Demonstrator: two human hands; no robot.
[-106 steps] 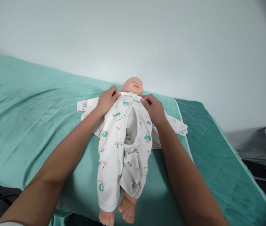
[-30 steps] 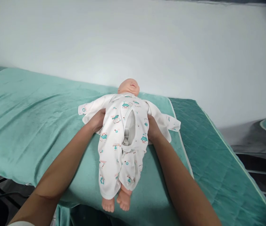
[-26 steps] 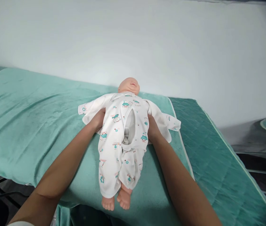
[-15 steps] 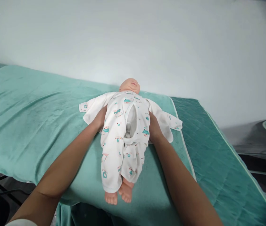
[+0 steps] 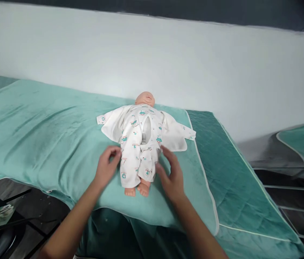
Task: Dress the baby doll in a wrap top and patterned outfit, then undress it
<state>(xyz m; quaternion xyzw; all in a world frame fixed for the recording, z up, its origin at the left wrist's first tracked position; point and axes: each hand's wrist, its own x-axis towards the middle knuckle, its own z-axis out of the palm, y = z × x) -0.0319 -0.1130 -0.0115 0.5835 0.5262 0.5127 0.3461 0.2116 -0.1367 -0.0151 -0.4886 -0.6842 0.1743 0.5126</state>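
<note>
Now: both hands hover beside the legs of a doll [image 5: 140,144] on a bed; neither grips anything.
Left hand [image 5: 106,169]: fingers loosely curled and parted, tips just at the edge of the romper [image 5: 136,151] leg, holding nothing.
Right hand [image 5: 170,173]: fingers spread wide, near or just touching the other romper leg; contact too fine to tell.
Doll: on its back on the green blanket [image 5: 46,129], head toward the wall [image 5: 168,64], bare feet [image 5: 137,190] close to the blanket's near edge.
Romper: front gapes down the middle, sleeves lie flat and look empty out to each side.
Risk, edge: the feet sit near the drop of the bed; a pull toward the person could slide the doll off.
Risk, blanket: it looks plush and loosely laid, so a tug on the doll may drag and bunch it.
Risk, cloth: with the front open and sleeves loose, grasping cloth alone would likely shift the romper, not the doll.
Risk, grip: open hands give no support if the doll rolls.
</note>
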